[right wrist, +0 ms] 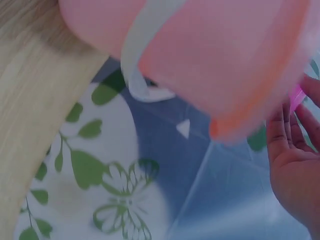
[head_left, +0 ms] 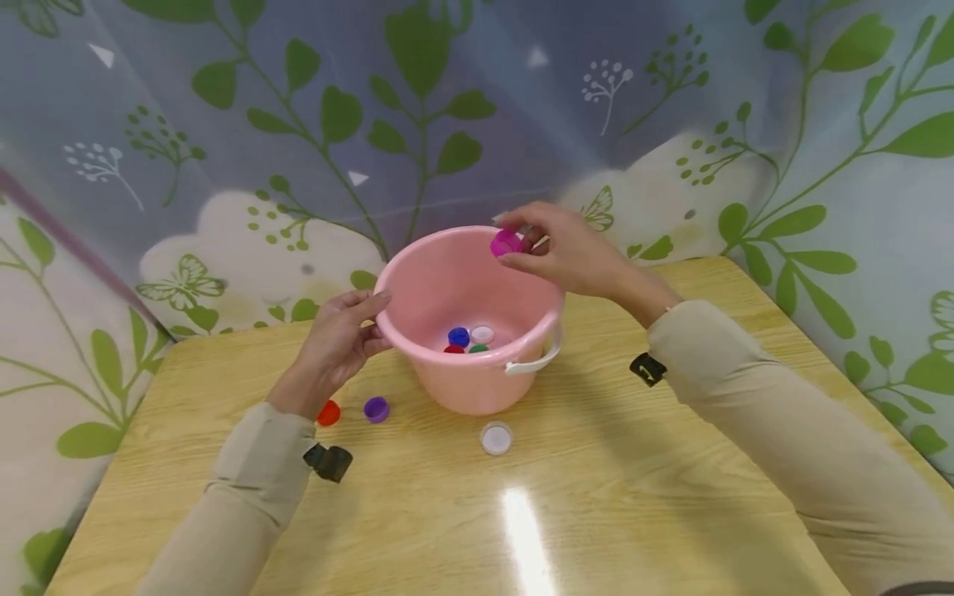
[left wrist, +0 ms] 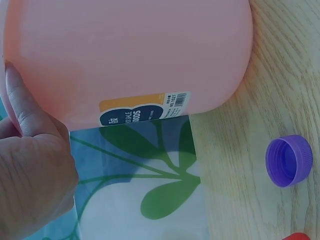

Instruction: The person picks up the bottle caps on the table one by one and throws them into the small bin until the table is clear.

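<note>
A pink bucket [head_left: 477,381] with a white handle [head_left: 533,361] stands upright on the wooden table. My left hand [head_left: 335,339] grips its rim at the left, thumb on top; the left wrist view shows the labelled side of the bucket [left wrist: 150,60]. Over the right part of the rim, my right hand [head_left: 570,252] pinches a magenta bottle cap [head_left: 507,242] between thumb and fingers. Inside the bucket lie a blue cap [head_left: 459,337], a white cap [head_left: 483,334], a red cap [head_left: 454,349] and a green cap [head_left: 479,348], the last two partly hidden by the front rim.
On the table [head_left: 417,513], a purple cap [head_left: 376,409] and an orange-red cap [head_left: 329,413] lie left of the bucket, near my left wrist. A clear-white cap [head_left: 496,439] lies just in front of it. A leaf-patterned wall covering [head_left: 462,199] rises close behind.
</note>
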The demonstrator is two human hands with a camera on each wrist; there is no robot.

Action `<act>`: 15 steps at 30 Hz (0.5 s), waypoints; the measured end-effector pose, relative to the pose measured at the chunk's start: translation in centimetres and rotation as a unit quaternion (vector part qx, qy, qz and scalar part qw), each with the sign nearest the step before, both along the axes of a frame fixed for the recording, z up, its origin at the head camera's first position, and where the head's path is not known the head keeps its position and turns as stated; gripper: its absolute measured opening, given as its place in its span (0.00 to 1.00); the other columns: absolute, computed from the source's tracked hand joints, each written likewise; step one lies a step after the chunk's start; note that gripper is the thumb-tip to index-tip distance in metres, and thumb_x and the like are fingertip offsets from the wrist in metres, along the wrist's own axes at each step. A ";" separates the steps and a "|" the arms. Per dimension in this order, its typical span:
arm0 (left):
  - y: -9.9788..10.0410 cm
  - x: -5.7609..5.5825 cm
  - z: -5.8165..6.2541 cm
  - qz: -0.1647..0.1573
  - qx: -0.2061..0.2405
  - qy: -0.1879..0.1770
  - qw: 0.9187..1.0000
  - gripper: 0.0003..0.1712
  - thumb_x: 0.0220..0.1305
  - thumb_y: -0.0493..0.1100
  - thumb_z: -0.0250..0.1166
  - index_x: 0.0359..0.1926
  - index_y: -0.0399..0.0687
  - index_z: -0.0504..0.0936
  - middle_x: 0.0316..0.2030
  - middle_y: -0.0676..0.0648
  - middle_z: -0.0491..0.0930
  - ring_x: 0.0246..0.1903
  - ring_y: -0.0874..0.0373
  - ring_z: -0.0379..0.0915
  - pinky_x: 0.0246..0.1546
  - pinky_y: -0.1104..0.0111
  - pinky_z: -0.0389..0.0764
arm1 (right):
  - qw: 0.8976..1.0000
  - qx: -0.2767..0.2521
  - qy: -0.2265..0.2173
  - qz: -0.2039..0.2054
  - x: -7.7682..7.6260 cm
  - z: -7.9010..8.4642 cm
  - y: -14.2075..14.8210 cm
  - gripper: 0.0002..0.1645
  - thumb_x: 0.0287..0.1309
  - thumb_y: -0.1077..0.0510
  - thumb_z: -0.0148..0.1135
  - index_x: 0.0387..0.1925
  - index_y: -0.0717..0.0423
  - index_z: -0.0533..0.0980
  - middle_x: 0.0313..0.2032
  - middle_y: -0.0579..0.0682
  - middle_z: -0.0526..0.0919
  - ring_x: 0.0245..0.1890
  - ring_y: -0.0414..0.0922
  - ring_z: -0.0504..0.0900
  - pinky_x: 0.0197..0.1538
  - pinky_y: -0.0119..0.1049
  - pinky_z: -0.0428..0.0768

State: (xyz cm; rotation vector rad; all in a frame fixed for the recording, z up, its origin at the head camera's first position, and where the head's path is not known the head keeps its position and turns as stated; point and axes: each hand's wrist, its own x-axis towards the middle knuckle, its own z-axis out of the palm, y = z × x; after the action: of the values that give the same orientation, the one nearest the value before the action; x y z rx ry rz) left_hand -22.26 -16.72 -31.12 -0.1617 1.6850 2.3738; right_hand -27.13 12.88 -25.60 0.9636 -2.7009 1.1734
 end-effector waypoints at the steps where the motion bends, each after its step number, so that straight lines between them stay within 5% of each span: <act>1: 0.0 0.0 0.0 0.001 0.000 -0.001 1.000 0.18 0.68 0.40 0.60 0.50 0.30 0.66 0.30 0.41 0.74 0.19 0.58 0.73 0.24 0.71 0.84 | 1.000 0.006 0.003 0.004 -0.2 -0.3 -0.5 0.25 0.58 0.53 0.68 0.55 0.56 0.75 0.45 0.47 0.78 0.41 0.43 0.78 0.45 0.36 0.81; 15: -0.1 -0.1 -0.2 0.006 -0.001 -0.004 1.000 0.15 0.69 0.40 0.59 0.47 0.33 0.67 0.30 0.41 0.73 0.19 0.58 0.72 0.24 0.71 0.84 | 0.999 0.036 0.025 0.003 -1.0 -3.3 -3.2 0.19 0.57 0.51 0.68 0.49 0.54 0.78 0.39 0.47 0.78 0.36 0.42 0.78 0.40 0.33 0.80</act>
State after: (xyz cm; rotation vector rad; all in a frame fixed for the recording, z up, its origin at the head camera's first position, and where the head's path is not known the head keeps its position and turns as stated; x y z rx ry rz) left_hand -22.32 -16.80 -31.35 -0.1831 1.6867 2.3772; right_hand -28.17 9.72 -28.91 0.9974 -2.7197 1.0464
